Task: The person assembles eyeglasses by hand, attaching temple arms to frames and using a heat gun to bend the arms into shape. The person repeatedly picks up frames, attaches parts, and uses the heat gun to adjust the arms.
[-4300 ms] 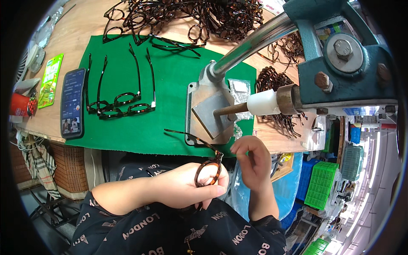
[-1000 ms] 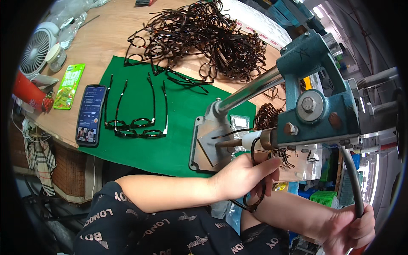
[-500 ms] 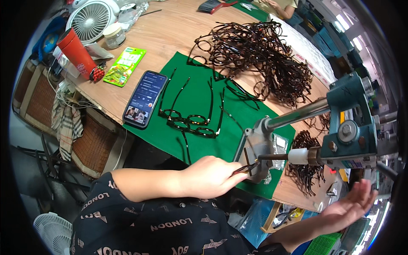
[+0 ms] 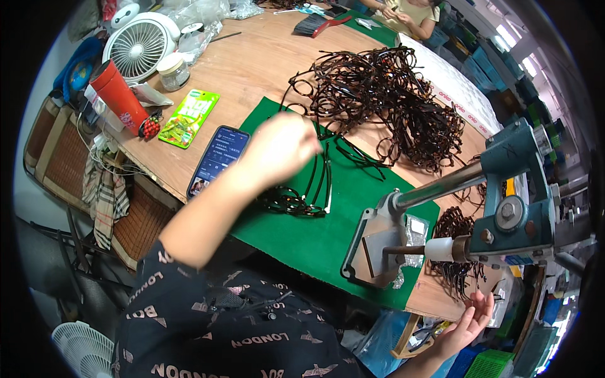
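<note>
My left hand (image 4: 280,150) is raised over the green mat (image 4: 340,242), blurred by motion. Its fingers are mostly hidden, and whether they hold anything cannot be made out. Beneath and beside it lie dark eyeglass frames (image 4: 290,201) with their temples pointing away from me. By the table's right front edge, my right hand (image 4: 467,324) is open, palm up, fingers apart and holding nothing. Close to it rests a bundle of dark eyeglass temples (image 4: 457,230). Between my hands stands a blue-green bench press (image 4: 517,164), its metal rod reaching a flat plate (image 4: 381,251).
A large tangled heap of dark frames (image 4: 384,104) covers the far middle. On the left are a phone (image 4: 217,157), a green snack packet (image 4: 189,120), a red tumbler (image 4: 118,97), a jar (image 4: 172,72) and a fan (image 4: 140,47). Another person (image 4: 409,19) sits across the table.
My left hand has left the press plate, where it held a dark eyeglass frame, and swung up and left over the mat. My right hand has moved down and left from beside the press.
</note>
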{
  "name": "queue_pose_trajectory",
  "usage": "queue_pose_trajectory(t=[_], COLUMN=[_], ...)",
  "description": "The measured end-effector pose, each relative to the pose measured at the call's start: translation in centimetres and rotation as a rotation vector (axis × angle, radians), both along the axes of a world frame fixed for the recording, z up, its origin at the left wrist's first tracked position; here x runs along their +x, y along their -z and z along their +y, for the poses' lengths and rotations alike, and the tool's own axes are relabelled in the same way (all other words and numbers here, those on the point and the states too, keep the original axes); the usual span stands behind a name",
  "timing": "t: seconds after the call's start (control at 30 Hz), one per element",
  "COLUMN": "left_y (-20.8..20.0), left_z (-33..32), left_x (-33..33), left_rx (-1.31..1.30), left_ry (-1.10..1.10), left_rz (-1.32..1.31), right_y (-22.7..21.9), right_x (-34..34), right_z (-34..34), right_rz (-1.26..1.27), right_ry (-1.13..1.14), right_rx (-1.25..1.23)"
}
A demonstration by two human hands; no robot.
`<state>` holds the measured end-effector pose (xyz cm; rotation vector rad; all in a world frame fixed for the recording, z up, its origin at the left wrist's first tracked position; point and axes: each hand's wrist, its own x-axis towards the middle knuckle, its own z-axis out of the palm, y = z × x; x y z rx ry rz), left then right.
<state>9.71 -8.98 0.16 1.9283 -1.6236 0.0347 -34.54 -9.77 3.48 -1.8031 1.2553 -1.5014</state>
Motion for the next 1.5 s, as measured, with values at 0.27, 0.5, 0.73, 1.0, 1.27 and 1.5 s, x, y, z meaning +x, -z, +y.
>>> queue_pose_trajectory(t=[0.27, 0.5, 0.73, 1.0, 1.27, 1.5], left_y=[2.3, -0.8, -2.7, -3.0, -0.9, -1.1], left_z=[-6.5, -4.4, -4.0, 1.8, 4.1, 5.1], left_x=[9.3, 8.9, 7.3, 0.6, -6.7, -9.0], left_rx=[0.185, -0.094, -0.561, -0.490, -0.517, -0.473], left_ry=[0.021, 0.045, 0.213, 0.869, 0.688, 0.573], left_rz=[0.133, 1.138, 1.797, 1.291, 1.275, 1.265], right_y=[1.1, 2.6, 3.7, 9.7, 10.8, 9.7], right_x=[0.2, 0.8, -0.1, 0.5, 1.1, 2.6], right_z=[1.4, 1.7, 1.3, 1.2, -0.2, -0.9], right_rz=[-0.006, -0.059, -0.078, 0.274, 0.578, 0.682], right_ry=[-0.017, -0.067, -0.013, -0.158, -0.230, -0.286], right_rx=[0.107, 0.211, 0.331, 0.563, 0.229, 0.203])
